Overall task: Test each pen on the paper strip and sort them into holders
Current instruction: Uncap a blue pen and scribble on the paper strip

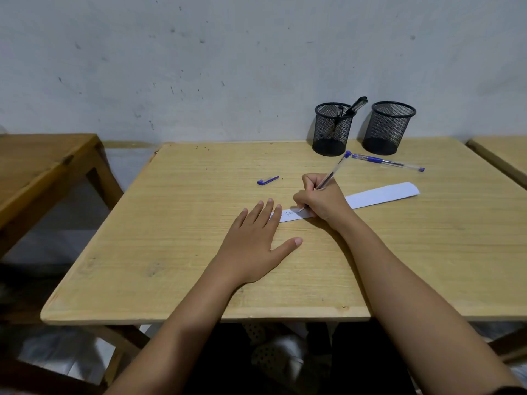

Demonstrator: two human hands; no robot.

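My right hand (320, 199) grips a clear blue pen (334, 171), its tip touching the white paper strip (382, 196) near scribbled marks at the strip's left end. My left hand (253, 238) lies flat, fingers spread, its fingertips pressing on that left end. The pen's blue cap (267, 180) lies loose on the table beyond my left hand. A second capped blue pen (387, 162) lies in front of the holders. Two black mesh holders stand at the back: the left holder (332, 129) has dark pens in it, the right holder (387, 128) looks empty.
The light wooden table (176, 252) stands against a grey wall. A darker wooden table (37, 166) is on the left, and another table's corner (502, 155) shows at the right. Below the front edge are my legs.
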